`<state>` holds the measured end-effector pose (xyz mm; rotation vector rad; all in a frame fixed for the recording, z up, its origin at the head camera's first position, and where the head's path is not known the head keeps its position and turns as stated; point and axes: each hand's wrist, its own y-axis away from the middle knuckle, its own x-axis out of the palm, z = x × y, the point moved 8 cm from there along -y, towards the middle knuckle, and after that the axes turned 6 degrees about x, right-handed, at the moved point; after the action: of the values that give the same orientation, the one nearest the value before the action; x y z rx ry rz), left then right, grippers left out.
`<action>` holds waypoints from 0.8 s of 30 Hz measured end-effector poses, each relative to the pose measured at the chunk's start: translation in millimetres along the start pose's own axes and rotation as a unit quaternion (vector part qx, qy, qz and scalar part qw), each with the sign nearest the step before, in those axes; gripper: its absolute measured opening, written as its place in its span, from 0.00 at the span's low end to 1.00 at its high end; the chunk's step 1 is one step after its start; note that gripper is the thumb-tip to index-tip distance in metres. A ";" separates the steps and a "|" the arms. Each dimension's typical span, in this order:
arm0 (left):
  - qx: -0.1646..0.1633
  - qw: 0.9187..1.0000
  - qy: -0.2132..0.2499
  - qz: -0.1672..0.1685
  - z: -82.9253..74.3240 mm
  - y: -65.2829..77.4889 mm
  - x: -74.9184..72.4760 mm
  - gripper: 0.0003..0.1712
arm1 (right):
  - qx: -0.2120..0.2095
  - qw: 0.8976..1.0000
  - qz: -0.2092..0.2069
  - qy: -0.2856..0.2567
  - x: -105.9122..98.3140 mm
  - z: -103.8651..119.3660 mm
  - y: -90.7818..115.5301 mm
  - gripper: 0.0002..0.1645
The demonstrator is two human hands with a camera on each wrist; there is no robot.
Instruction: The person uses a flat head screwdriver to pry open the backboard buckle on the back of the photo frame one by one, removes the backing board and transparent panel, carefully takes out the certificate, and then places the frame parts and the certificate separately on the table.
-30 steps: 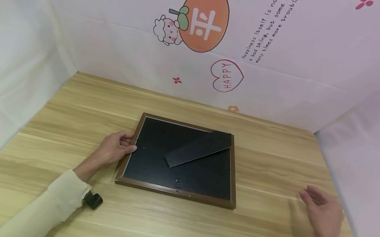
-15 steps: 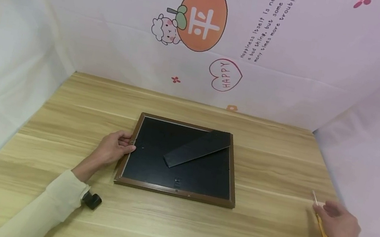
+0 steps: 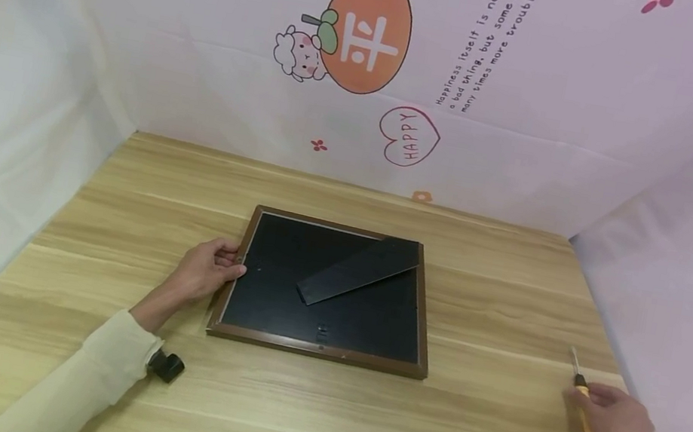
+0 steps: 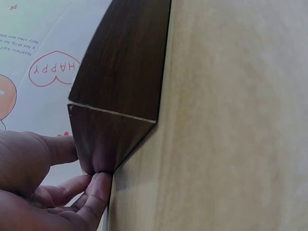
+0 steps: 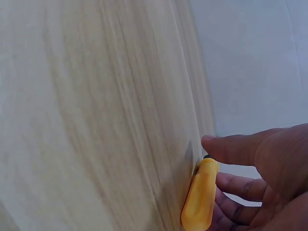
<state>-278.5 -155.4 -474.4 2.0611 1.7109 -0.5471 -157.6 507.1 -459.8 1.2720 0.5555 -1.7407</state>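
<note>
"Left hand [image 3: 203,270] first: what has it got?"

"It pinches the frame [image 3: 317,349] by its left edge, thumb on the upper side, fingers curled at the outer edge. That frame lies back up around the middle of the desk [image 3: 477,421]: brown rim, flat black backing [image 3: 278,270], and a stand [image 3: 361,272], a straight black strip, slanting in from the far right corner."

"And the desk itself?"

"Pale yellow, with long streaky wood grain. Its far edge meets a pinkish-white wall [image 3: 505,174], lightly creased like cloth and printed with cartoons and lettering."

"What about the right hand [image 3: 618,422]?"

"Well apart from the frame, near the desk's right edge. Thumb and fingers pinch a screwdriver [image 5: 201,197] by its yellow handle. I can't tell whether the tool touches the desk."

"Do the wrist views add anything?"

"Yes. The left one looks along the side of the frame, at a corner: dark, faintly glossy grain, and a thin pale seam where two pieces join at an angle. From the head view you'd miss that depth. The right one shows how smooth and rounded the handle is, yet hardly any shaft. For that, take the head view: a thin, straight shaft, a black collar, the tip aimed away from the person."
</note>
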 end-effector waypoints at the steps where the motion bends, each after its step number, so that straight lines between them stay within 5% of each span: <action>1: -0.001 1.000 0.000 -0.001 0.7 0.1 -0.2 0.29 | -0.001 1.000 0.002 0.001 0.0 1.0 0.0 0.34; 14: -0.002 1.000 0.000 0.001 -0.2 0.8 -1.7 0.29 | -0.018 0.999 -0.037 0.003 -5.2 11.8 1.7 0.25; 24: -0.004 1.000 0.000 0.001 2.1 -0.8 -1.1 0.29 | -0.131 0.987 -0.087 -0.019 -28.3 93.1 33.1 0.24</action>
<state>-279.5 -157.4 -475.6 2.0571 1.7081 -0.5385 -175.7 429.9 -394.5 1.0290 0.8642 -1.7616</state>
